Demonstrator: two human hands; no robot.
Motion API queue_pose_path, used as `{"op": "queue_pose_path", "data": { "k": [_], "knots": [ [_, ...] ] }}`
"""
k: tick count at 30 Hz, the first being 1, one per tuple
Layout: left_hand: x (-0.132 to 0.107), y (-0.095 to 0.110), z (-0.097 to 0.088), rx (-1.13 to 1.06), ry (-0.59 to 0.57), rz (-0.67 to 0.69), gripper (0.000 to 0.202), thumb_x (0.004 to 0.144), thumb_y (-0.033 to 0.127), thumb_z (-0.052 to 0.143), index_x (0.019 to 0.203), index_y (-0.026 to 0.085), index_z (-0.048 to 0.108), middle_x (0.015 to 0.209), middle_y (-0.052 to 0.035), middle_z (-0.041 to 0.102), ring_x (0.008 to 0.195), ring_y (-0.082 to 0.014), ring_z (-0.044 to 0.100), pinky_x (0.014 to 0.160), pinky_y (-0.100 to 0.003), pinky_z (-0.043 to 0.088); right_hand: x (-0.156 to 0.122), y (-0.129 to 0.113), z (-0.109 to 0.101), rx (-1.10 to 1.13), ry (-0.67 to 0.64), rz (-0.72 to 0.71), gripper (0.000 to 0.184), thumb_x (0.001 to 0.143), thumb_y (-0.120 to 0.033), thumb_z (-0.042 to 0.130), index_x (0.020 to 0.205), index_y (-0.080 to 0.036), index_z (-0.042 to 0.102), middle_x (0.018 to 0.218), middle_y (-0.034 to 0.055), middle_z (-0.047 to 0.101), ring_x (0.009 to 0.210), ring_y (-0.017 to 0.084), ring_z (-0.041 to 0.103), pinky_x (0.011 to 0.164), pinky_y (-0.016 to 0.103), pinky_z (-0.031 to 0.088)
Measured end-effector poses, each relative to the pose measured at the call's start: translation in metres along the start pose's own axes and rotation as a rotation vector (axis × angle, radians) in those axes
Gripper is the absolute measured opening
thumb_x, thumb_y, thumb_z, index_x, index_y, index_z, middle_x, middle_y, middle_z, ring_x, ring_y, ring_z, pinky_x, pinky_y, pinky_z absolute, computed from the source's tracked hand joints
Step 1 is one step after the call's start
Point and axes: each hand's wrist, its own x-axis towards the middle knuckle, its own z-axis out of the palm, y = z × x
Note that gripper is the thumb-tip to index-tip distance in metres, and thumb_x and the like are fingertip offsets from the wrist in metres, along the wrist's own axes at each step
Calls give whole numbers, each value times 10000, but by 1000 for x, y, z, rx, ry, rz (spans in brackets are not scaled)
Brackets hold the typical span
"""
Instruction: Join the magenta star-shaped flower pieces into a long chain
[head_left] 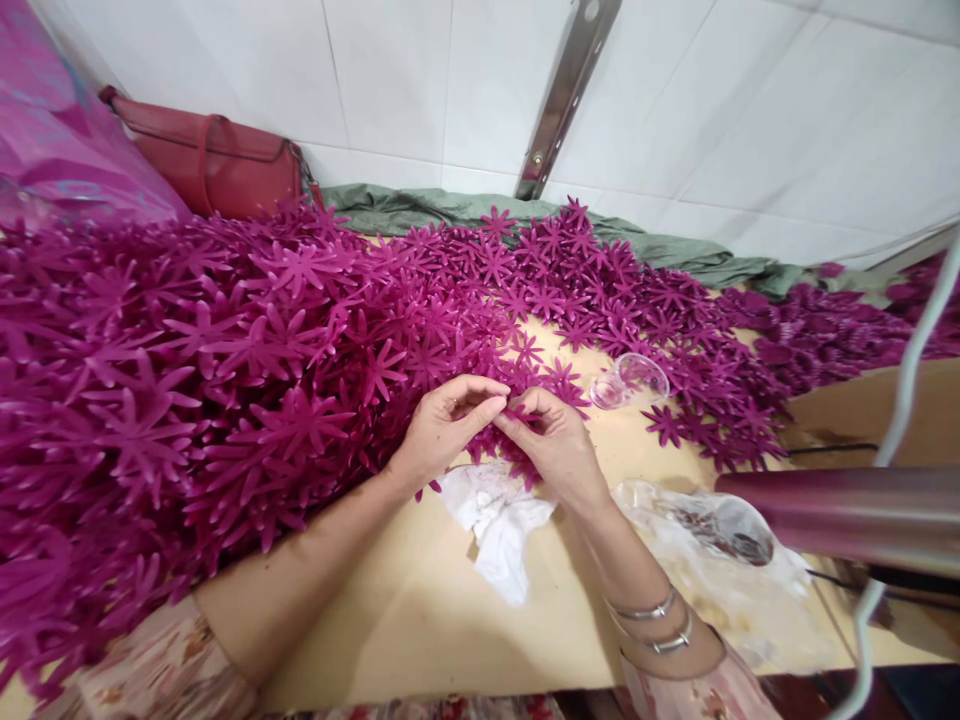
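My left hand (450,418) and my right hand (551,440) meet over the middle of the table, fingertips nearly touching. Between the right thumb and fingers is a magenta artificial flower piece (519,416), with narrow petals showing around the grip. The left thumb and index finger are pinched together beside it; what lies between them is too small to make out. A huge heap of similar magenta flower pieces (225,370) spreads to the left and behind the hands. Just below the hands lies a crumpled white cloth or tissue (499,525).
Clear plastic cups (641,378) lie on the tan tabletop (375,610), right of the hands. A clear plastic bag (697,580), a pinkish metallic cylinder (847,510) and a pale cable (911,370) occupy the right side. A red handbag (217,165) rests against the tiled wall.
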Motion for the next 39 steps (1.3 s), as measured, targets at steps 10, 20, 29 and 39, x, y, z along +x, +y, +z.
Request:
{"op": "queue_pose_path", "data": {
  "k": [10, 20, 29, 39],
  "knots": [
    [-2, 3, 2, -10, -93, -114, 262, 887, 428, 724, 889, 172, 670, 810, 0, 637, 699, -113, 576, 672, -233, 484, -3, -2, 1, -84, 66, -87, 341, 760, -379, 839, 682, -221, 547, 668, -49, 543, 640, 128, 470, 640, 278, 396],
    [1, 0, 1, 21, 280, 94, 223, 927, 391, 695, 1034, 204, 641, 988, -21, 653, 896, -131, 621, 882, -251, 500, 1, -6, -6, 50, 238, -96, 225, 835, -392, 796, 858, -237, 634, 807, -23, 636, 753, 152, 581, 752, 296, 493],
    [-11, 12, 3, 212, 328, 390, 247, 986, 315, 606, 1217, 232, 636, 1399, -115, 585, 1371, -234, 547, 1192, -398, 432, 0, -14, -9, -77, 335, -234, 193, 973, -370, 634, 1088, -227, 692, 1106, 68, 719, 1073, 207, 664, 1040, 399, 498],
    [-10, -2, 17, 608, -414, 507, 270, 1020, 185, 503, 1204, 187, 702, 1262, -79, 750, 1325, -200, 638, 1176, -366, 487, 4, -10, -25, -273, 507, -340, 195, 997, -294, 535, 1017, -198, 704, 1044, 74, 729, 1026, 219, 672, 1015, 418, 487]
  ]
}}
